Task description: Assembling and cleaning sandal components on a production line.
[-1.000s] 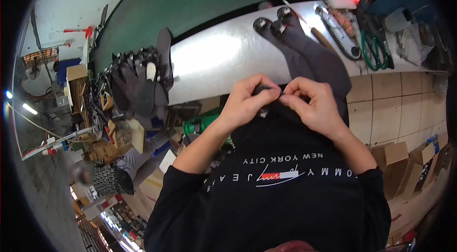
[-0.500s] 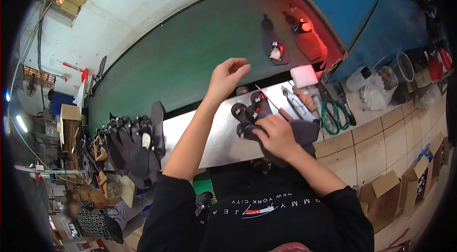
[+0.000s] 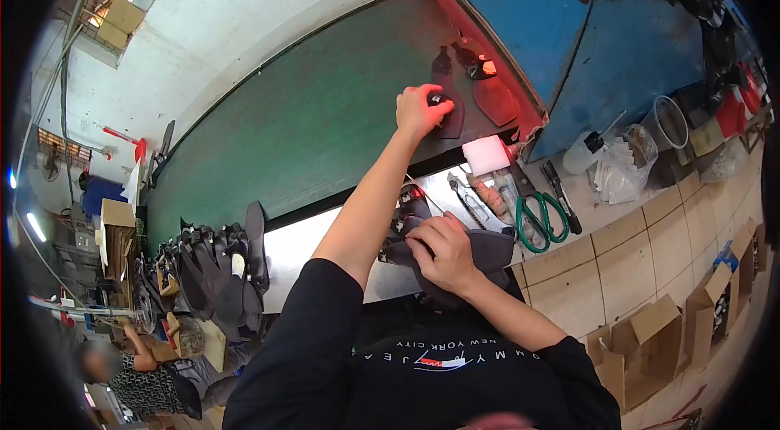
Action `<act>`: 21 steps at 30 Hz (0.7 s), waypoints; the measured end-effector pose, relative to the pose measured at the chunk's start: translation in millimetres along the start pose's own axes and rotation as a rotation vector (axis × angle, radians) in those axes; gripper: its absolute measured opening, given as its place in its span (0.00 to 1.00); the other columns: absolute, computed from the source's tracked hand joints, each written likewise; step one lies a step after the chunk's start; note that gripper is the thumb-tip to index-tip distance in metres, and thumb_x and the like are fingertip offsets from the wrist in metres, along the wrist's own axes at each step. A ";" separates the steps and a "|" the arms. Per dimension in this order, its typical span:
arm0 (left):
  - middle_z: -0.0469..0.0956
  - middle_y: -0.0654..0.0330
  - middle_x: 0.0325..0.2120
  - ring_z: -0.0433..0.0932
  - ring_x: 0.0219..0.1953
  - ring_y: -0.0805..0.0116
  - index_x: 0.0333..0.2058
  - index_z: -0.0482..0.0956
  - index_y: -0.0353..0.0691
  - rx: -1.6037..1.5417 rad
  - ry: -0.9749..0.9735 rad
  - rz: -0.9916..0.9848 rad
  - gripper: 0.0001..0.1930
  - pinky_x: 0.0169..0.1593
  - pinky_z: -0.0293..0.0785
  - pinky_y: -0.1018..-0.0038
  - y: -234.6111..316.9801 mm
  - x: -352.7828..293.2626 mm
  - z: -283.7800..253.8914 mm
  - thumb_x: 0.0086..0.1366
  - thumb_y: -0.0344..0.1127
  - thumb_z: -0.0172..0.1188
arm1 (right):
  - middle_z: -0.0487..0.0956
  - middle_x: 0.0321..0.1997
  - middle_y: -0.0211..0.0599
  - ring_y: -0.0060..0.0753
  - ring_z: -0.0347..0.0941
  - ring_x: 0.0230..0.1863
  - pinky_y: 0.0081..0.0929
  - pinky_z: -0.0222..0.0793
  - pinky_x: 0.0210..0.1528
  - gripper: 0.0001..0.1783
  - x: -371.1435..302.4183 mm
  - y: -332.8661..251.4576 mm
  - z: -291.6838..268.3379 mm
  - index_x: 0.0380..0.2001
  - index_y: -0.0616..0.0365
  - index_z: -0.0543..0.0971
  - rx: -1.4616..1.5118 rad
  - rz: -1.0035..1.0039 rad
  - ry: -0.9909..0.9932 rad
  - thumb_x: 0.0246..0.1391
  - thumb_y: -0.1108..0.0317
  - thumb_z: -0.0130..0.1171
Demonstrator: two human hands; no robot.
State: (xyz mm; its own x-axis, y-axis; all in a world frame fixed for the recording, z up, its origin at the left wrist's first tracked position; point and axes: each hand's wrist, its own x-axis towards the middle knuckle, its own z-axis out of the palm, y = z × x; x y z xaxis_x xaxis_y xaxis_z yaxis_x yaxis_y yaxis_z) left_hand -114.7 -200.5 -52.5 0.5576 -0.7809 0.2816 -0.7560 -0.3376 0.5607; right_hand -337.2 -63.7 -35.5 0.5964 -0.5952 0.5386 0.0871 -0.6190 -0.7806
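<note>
My left hand (image 3: 418, 111) reaches over the green belt, its fingers closed about the strap of a dark sandal (image 3: 452, 119) lying there. Close to my body, my right hand (image 3: 445, 251) is closed on another dark sandal (image 3: 491, 249) at the edge of the metal ledge (image 3: 296, 255). Beneath that palm more dark sandal parts overlap, partly hidden. Beyond my left hand, a further dark sandal (image 3: 493, 100) rests under red light by the blue housing.
Right of my hands lie green-handled scissors (image 3: 543, 223), a white block (image 3: 487, 155), pliers (image 3: 465, 201) and a black pen-like tool (image 3: 561, 194). Many dark sandals (image 3: 215, 267) are piled at left. Open cardboard boxes (image 3: 646, 340) stand on the floor. Another person (image 3: 150, 385) is at far left.
My left hand has moved forward and right, from above the belt's near edge onto the sandal, and its fingers have closed there. My right hand stays on its sandal. The whole view has shifted slightly.
</note>
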 end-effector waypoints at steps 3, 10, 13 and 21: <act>0.82 0.54 0.31 0.81 0.33 0.57 0.33 0.86 0.43 -0.268 -0.233 -0.169 0.17 0.39 0.75 0.66 7.9 -1.3 -15.1 0.49 0.48 0.71 | 0.75 0.29 0.35 0.42 0.73 0.33 0.35 0.68 0.38 0.04 -2.5 3.8 -2.5 0.27 0.57 0.78 0.021 0.027 0.011 0.45 0.73 0.64; 0.79 0.57 0.22 0.80 0.26 0.58 0.21 0.81 0.37 0.205 0.207 0.029 0.25 0.31 0.73 0.67 16.2 1.1 -32.6 0.47 0.57 0.71 | 0.75 0.28 0.36 0.42 0.74 0.32 0.35 0.68 0.37 0.04 0.4 5.0 -0.3 0.27 0.56 0.78 0.037 0.025 0.028 0.45 0.73 0.63; 0.77 0.55 0.25 0.79 0.29 0.55 0.21 0.79 0.37 0.218 0.170 0.045 0.30 0.33 0.73 0.64 23.3 6.7 -16.7 0.46 0.65 0.68 | 0.75 0.28 0.35 0.42 0.74 0.32 0.35 0.68 0.36 0.04 0.9 5.9 -0.9 0.26 0.56 0.78 0.019 0.026 0.005 0.45 0.72 0.63; 0.78 0.51 0.42 0.75 0.45 0.49 0.45 0.81 0.45 0.222 0.023 0.000 0.26 0.50 0.72 0.59 8.0 -18.0 17.4 0.52 0.54 0.66 | 0.75 0.28 0.35 0.42 0.74 0.31 0.35 0.68 0.37 0.03 -1.5 4.2 0.6 0.26 0.55 0.79 0.022 0.025 0.013 0.46 0.71 0.63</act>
State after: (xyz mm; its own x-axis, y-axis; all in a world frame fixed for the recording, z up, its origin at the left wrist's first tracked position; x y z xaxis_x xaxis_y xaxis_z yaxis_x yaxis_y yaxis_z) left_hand -136.8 -198.3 -66.6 0.5633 -0.7695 0.3010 -0.8117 -0.4471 0.3758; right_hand -337.3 -65.2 -39.8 0.5880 -0.6170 0.5230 0.0898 -0.5928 -0.8003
